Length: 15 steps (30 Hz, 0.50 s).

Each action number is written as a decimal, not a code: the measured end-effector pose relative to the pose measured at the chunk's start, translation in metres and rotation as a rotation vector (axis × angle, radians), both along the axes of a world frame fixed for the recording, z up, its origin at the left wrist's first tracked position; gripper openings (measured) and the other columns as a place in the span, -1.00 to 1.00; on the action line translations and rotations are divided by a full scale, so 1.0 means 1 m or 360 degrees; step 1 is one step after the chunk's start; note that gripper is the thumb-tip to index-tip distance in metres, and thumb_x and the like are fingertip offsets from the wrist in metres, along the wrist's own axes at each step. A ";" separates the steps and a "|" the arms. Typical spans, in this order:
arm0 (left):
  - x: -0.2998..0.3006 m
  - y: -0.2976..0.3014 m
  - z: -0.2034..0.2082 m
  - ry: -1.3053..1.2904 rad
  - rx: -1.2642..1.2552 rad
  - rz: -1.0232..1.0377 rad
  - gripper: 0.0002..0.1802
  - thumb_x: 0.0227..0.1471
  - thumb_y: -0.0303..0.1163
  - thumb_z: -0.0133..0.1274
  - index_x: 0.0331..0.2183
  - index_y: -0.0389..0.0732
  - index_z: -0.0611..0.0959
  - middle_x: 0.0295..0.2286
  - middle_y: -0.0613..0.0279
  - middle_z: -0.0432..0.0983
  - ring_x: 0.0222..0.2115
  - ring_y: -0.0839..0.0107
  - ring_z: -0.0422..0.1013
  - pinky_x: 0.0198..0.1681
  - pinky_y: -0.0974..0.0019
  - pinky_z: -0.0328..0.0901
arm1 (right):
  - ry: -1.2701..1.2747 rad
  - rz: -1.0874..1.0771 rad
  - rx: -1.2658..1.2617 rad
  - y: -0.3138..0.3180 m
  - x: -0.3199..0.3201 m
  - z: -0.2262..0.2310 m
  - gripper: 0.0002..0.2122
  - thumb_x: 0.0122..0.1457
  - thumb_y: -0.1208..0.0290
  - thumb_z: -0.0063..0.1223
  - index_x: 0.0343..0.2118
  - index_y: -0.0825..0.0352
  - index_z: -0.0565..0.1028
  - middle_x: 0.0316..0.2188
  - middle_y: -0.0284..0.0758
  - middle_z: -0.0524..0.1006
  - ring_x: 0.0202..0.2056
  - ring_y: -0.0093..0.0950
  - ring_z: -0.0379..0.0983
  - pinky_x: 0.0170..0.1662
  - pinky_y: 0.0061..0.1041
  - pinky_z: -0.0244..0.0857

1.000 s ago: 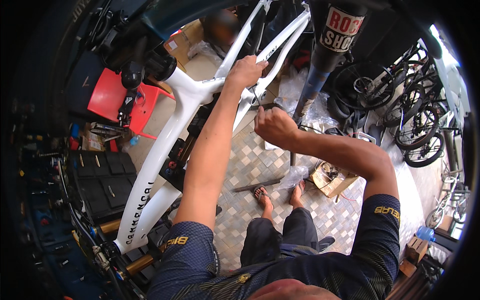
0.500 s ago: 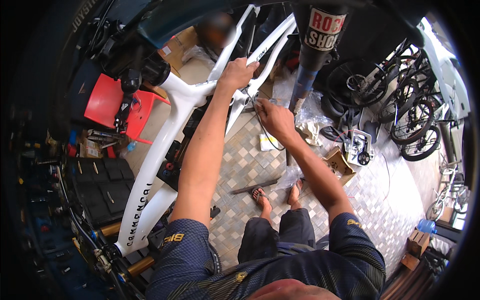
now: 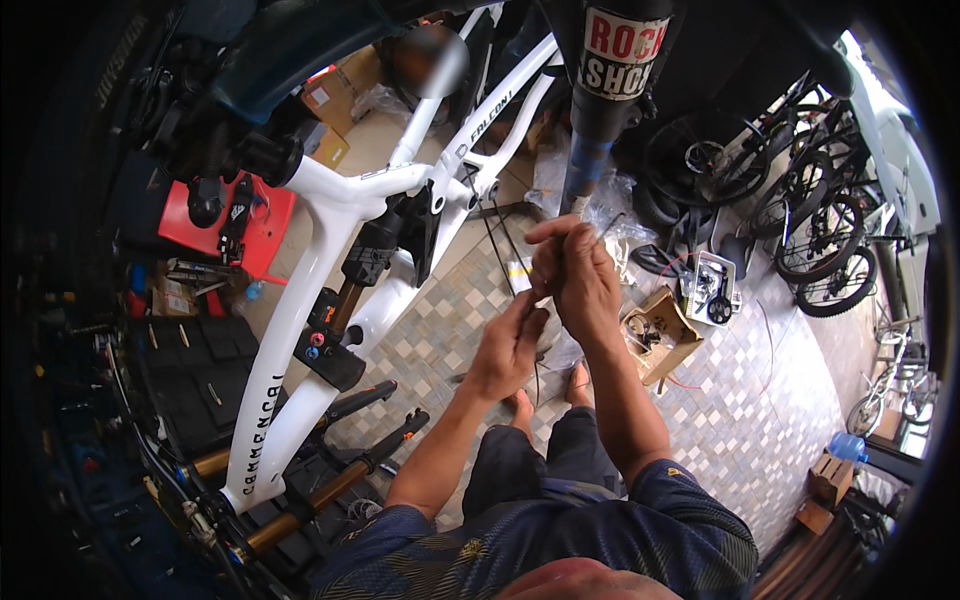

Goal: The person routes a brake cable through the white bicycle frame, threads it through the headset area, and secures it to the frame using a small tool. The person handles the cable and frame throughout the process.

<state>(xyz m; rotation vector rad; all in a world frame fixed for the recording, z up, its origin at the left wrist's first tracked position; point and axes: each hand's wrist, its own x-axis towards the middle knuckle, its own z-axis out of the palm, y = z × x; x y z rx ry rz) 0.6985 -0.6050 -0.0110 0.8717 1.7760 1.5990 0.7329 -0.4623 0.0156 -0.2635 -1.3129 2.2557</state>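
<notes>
In front of me, both hands meet around a thin black cable or hose, with a curved piece showing above them and a length hanging below. My right hand [image 3: 582,285] is closed on the black cable [image 3: 613,222], its fingers curled. Just below and to the left, my left hand [image 3: 510,348] is closed with its fingertips pinched at the same cable; the exact grip is partly hidden. To the left hangs a white bicycle frame [image 3: 325,235], apart from both hands. A black rear shock [image 3: 374,252] is mounted inside it. Thin dark lines hang near its rear pivot.
A work stand post [image 3: 588,165] rises just beyond my hands. A red chair [image 3: 185,215] stands at the left, above black tool panels. Gold-legged forks [image 3: 320,500] lie low left. An open carton [image 3: 672,350], a parts tray [image 3: 712,285] and several bicycles [image 3: 825,235] are at right.
My left hand has left the white frame and come down right to my right hand. The right hand has risen slightly with the cable. My view has shifted, with the frame now fully uncovered.
</notes>
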 end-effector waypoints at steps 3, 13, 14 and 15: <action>-0.014 -0.053 0.040 -0.0275 0.0033 0.0191 -0.63 0.43 -0.23 -0.15 -0.07 -0.34 0.59 -0.63 0.58 0.15 -0.65 0.76 0.04 -0.62 0.57 -0.04 | -0.0166 -0.0038 0.1056 0.010 -0.003 -0.007 -0.38 0.33 -0.14 0.01 0.18 0.36 0.42 -0.10 -0.24 0.50 -0.05 -0.41 0.40 0.06 -0.42 0.25; -0.007 -0.101 0.028 -0.0406 -0.0115 0.0414 -0.74 0.40 -0.39 -0.13 -0.04 -0.35 0.55 -0.52 0.39 0.40 -0.53 0.66 0.24 -0.43 0.53 0.21 | -0.0468 0.0577 0.0426 -0.054 0.066 -0.087 -0.42 0.29 0.00 0.17 0.25 0.27 0.38 -0.06 -0.23 0.56 -0.05 -0.38 0.50 -0.02 -0.30 0.37; 0.004 -0.091 0.006 -0.0250 -0.0125 0.0285 -0.75 0.40 -0.39 -0.12 -0.05 -0.34 0.55 -0.43 0.30 0.53 -0.46 0.60 0.38 -0.32 0.51 0.31 | -0.0407 0.0741 0.0418 -0.061 0.082 -0.098 -0.43 0.31 -0.01 0.14 0.25 0.24 0.38 -0.11 -0.21 0.59 -0.15 -0.38 0.54 -0.08 -0.31 0.37; 0.019 -0.074 -0.007 -0.0338 -0.0119 0.0217 -0.76 0.39 -0.39 -0.10 -0.07 -0.34 0.55 -0.41 0.26 0.57 -0.41 0.58 0.42 -0.30 0.51 0.32 | -0.0536 0.0717 0.0575 -0.066 0.098 -0.096 -0.46 0.32 0.02 0.14 0.24 0.24 0.39 -0.17 -0.19 0.60 -0.18 -0.37 0.55 -0.08 -0.32 0.37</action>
